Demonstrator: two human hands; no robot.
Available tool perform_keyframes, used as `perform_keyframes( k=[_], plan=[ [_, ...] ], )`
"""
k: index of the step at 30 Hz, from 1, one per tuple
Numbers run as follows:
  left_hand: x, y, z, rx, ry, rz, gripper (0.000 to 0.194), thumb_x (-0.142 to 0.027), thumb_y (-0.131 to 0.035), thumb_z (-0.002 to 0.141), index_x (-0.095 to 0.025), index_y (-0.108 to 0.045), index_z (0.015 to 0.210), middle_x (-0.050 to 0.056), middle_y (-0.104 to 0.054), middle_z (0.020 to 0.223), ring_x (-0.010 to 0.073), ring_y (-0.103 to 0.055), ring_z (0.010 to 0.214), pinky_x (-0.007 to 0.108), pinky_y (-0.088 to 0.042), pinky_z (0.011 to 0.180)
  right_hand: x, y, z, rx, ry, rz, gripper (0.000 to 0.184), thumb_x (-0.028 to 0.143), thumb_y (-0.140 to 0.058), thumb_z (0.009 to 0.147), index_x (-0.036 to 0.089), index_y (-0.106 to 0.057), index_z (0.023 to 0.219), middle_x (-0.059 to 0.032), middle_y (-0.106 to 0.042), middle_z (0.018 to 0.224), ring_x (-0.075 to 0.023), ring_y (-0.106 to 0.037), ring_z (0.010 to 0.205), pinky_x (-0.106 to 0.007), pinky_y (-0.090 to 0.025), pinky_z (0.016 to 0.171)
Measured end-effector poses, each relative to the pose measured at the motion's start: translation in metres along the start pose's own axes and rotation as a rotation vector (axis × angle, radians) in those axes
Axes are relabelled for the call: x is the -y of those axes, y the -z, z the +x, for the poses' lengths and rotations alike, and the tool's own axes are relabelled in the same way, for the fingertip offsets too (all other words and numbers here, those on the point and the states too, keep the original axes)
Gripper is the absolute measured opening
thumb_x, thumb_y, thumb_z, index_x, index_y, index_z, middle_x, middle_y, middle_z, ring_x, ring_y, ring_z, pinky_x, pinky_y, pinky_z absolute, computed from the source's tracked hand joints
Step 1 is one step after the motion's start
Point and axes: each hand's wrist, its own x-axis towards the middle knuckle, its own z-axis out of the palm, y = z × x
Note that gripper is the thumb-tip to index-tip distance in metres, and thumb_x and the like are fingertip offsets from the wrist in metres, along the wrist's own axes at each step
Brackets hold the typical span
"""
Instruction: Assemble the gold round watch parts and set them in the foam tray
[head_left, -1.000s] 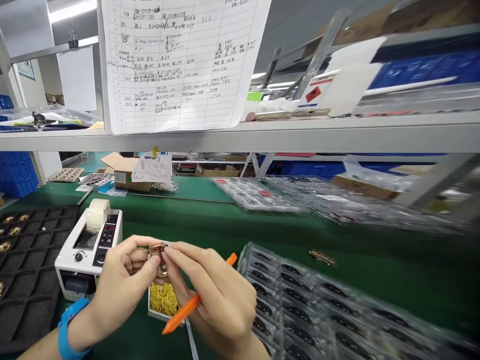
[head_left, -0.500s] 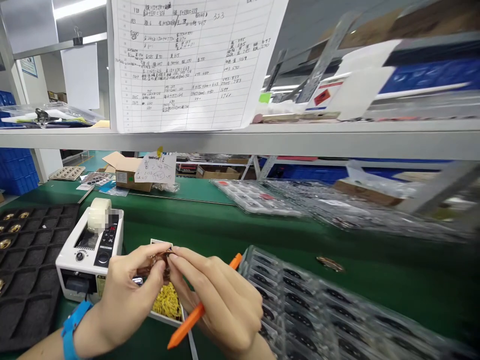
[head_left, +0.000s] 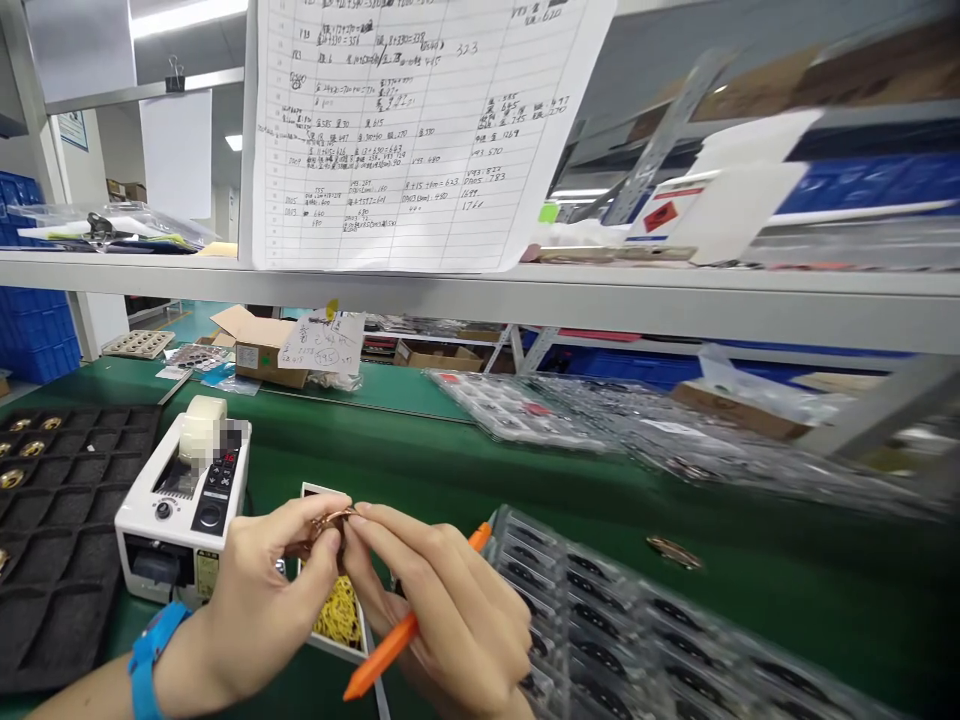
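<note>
- At the far left of the frame, on the green bench mat, we see a black foam tray (head_left: 52,500) with round gold-coloured pieces sitting in its recesses.
- Just right of it stands a white tape dispenser (head_left: 180,510), a roll of clear tape (head_left: 199,430) upright on top.
- Lower left, our left forearm comes in from the frame edge, a blue wristband (head_left: 154,650) around the wrist. Our left hand (head_left: 270,590) sits just beside the dispenser, bent inward, with the thumb on top and the fingers curled under.
- At lower centre, our hands meet, fingertips nearly touching. Between them, a small copper-coloured metal piece (head_left: 330,525) is pinched firmly by both thumbs and forefingers, its exact shape partly hidden by our fingers.
- Directly below, a small white box (head_left: 306,600) of yellow loops (head_left: 337,615) lies under our hands.
- Our right hand (head_left: 450,610) angles in from the bottom, fingers extended toward the piece. An orange pen (head_left: 390,650) is tucked against the palm, running diagonally, its lower end pointing down-left.
- Lower right, a clear plastic tray (head_left: 600,620) of dark pieces lies just beside our right hand, with a loose copper-coloured piece (head_left: 673,552) on the mat beyond it.
</note>
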Motion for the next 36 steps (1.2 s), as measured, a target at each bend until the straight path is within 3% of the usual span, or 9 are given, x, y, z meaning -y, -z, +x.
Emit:
perform_keyframes(
  k=[6, 10, 12, 15, 18, 24, 28, 32, 36],
  plan=[
    [0.004, 0.003, 0.004, 0.017, 0.075, -0.045, 0.021, -0.020, -0.053, 0.085, -0.017, -0.065, 0.102, 0.004, -0.071, 0.079, 0.0152, -0.066, 0.071, 0.022, -0.052, 0.065, 0.003, 0.001, 0.003, 0.046, -0.158, 0.099, 0.018, 0.006, -0.061, 0.080, 0.019, -0.060, 0.093, -0.0085, -0.069, 0.080, -0.0175, -0.064, 0.066, -0.027, -0.051, 0.054],
    [0.002, 0.011, 0.013, 0.065, 0.224, -0.201, 0.007, -0.020, -0.057, 0.081, -0.017, -0.058, 0.088, 0.000, -0.065, 0.068, 0.0128, -0.061, 0.064, 0.022, -0.049, 0.061, -0.005, 0.015, 0.012, 0.188, -0.434, 0.364, 0.006, 0.019, -0.053, 0.089, 0.022, -0.054, 0.094, -0.0031, -0.061, 0.079, -0.0121, -0.055, 0.056, -0.023, -0.046, 0.047],
    [-0.001, 0.014, 0.017, 0.104, 0.278, -0.285, 0.007, -0.020, -0.061, 0.078, -0.017, -0.055, 0.078, -0.001, -0.061, 0.065, 0.0113, -0.058, 0.062, 0.021, -0.048, 0.060, -0.011, 0.021, 0.015, 0.315, -0.533, 0.470, 0.009, 0.020, -0.045, 0.093, 0.023, -0.053, 0.093, -0.0001, -0.057, 0.075, -0.0099, -0.050, 0.050, -0.022, -0.043, 0.045],
    [-0.004, 0.018, 0.021, 0.153, 0.303, -0.362, 0.013, -0.019, -0.067, 0.070, -0.016, -0.055, 0.072, -0.002, -0.058, 0.064, 0.0094, -0.055, 0.059, 0.020, -0.047, 0.058, -0.015, 0.024, 0.018, 0.560, -0.533, 0.573, 0.014, 0.020, -0.041, 0.094, 0.023, -0.054, 0.091, 0.0014, -0.055, 0.072, -0.0100, -0.050, 0.052, -0.020, -0.041, 0.046],
    [-0.006, 0.019, 0.023, 0.206, 0.329, -0.423, 0.015, -0.021, -0.070, 0.067, -0.015, -0.056, 0.069, -0.002, -0.055, 0.062, 0.0091, -0.055, 0.056, 0.020, -0.046, 0.054, -0.014, 0.023, 0.019, 0.679, -0.474, 0.625, 0.017, 0.019, -0.038, 0.095, 0.023, -0.051, 0.086, 0.0006, -0.055, 0.074, -0.0117, -0.052, 0.060, -0.021, -0.043, 0.051],
    [-0.004, 0.016, 0.023, 0.208, 0.374, -0.395, 0.017, -0.012, -0.066, 0.062, -0.017, -0.051, 0.067, -0.006, -0.051, 0.058, 0.0057, -0.046, 0.047, 0.018, -0.041, 0.046, -0.009, 0.021, 0.018, 0.700, -0.426, 0.602, 0.021, 0.016, -0.037, 0.094, 0.023, -0.045, 0.076, 0.0012, -0.051, 0.071, -0.0112, -0.046, 0.058, -0.021, -0.038, 0.049],
    [-0.005, 0.014, 0.023, 0.185, 0.343, -0.375, 0.014, -0.007, -0.062, 0.060, -0.016, -0.051, 0.063, -0.007, -0.047, 0.055, 0.0047, -0.041, 0.049, 0.016, -0.035, 0.047, -0.007, 0.018, 0.013, 0.679, -0.483, 0.649, 0.026, 0.020, -0.035, 0.096, 0.022, -0.040, 0.070, 0.0020, -0.047, 0.067, -0.0114, -0.045, 0.057, -0.022, -0.039, 0.050],
    [-0.005, 0.017, 0.024, 0.202, 0.360, -0.438, 0.011, -0.012, -0.065, 0.064, -0.015, -0.054, 0.066, -0.006, -0.049, 0.056, 0.0053, -0.041, 0.050, 0.018, -0.035, 0.048, -0.007, 0.015, 0.009, 0.726, -0.577, 0.709, 0.028, 0.027, -0.029, 0.098, 0.022, -0.040, 0.073, 0.0019, -0.047, 0.067, -0.0122, -0.046, 0.059, -0.023, -0.041, 0.054],
    [-0.004, 0.020, 0.024, 0.210, 0.360, -0.465, 0.015, -0.022, -0.071, 0.067, -0.014, -0.058, 0.068, -0.004, -0.052, 0.060, 0.0066, -0.043, 0.053, 0.020, -0.037, 0.051, -0.010, 0.016, 0.011, 0.771, -0.592, 0.696, 0.024, 0.029, -0.032, 0.098, 0.023, -0.039, 0.076, 0.0034, -0.045, 0.067, -0.0115, -0.041, 0.056, -0.022, -0.036, 0.050]
  ],
)
